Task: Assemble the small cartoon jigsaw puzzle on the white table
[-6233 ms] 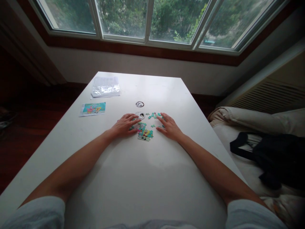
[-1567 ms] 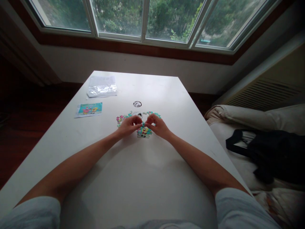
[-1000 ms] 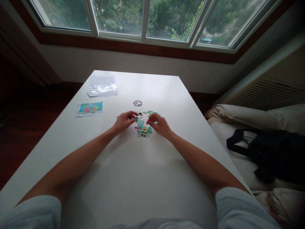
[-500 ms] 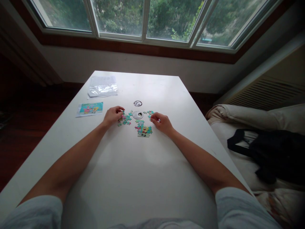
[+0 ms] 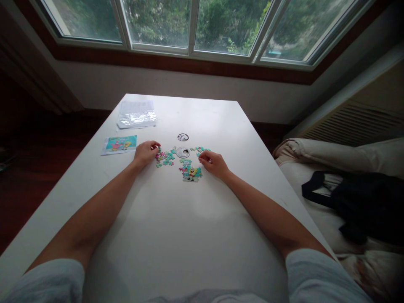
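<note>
My left hand [image 5: 146, 153] is at the left edge of a pile of loose jigsaw pieces [image 5: 168, 158], teal and pink. Its fingers are drawn together, with a small greenish jigsaw piece at the tips. On the other side, my right hand [image 5: 215, 164] has thumb and fingertips pinched; whatever is between them is too small to make out. Just left of it lies a joined section of cartoon puzzle [image 5: 191, 173], with a yellow figure on it. More loose teal pieces [image 5: 199, 149] lie beyond the right fingertips.
A round silver tin [image 5: 179, 154] and a round lid-like disc [image 5: 182, 137] stand behind the puzzle. To the left are a picture card [image 5: 121, 144] and a clear plastic bag with paper [image 5: 136, 113]. Dark clothing [image 5: 362, 202] lies on the pale seat at right.
My left hand has drawn back slightly to the left, uncovering more of the loose pile. My right hand has barely moved, its fingers still pinched.
</note>
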Tool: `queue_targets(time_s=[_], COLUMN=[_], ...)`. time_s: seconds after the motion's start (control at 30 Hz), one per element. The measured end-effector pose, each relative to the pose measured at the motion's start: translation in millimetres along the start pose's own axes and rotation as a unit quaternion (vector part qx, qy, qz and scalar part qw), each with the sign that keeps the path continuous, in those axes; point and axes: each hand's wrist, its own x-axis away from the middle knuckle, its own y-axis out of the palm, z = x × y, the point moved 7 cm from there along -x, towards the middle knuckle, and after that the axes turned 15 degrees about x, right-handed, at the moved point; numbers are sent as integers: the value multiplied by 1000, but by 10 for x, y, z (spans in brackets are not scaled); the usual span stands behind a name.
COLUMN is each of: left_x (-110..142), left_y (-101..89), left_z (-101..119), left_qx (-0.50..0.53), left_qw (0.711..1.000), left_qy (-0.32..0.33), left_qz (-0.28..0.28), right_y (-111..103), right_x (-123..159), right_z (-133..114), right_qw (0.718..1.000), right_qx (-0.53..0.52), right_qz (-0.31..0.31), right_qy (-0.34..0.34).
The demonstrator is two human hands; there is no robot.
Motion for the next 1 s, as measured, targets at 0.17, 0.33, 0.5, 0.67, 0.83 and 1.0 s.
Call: queue_targets(time_s=[0.17, 0.33, 0.5, 0.67, 0.83, 1.0], left_x=[10, 79, 135, 157, 187, 203], left_y=[-19, -1, 18, 26, 24, 36], left_z=[113, 329, 408, 460, 486, 503], left_qx=[-10, -84, -128, -114, -107, -99], left_qw=[999, 979, 968, 967, 963, 963], left_qy=[46, 170, 187, 177, 164, 175], left_qz=[-18, -79, -111, -145, -187, -179], right_y=[3, 6, 18, 19, 36, 53], right_x=[6, 6, 9, 11, 19, 19], right_z=[-9, -10, 4, -9, -2, -8], right_qw=[1000, 1000, 1000, 1000, 1000, 1000], right_qx=[-7, -3, -6, -4, -2, -6], right_qz=[-7, -13, -16, -17, -21, -22], right_qy=[-5, -4, -1, -4, 1, -3])
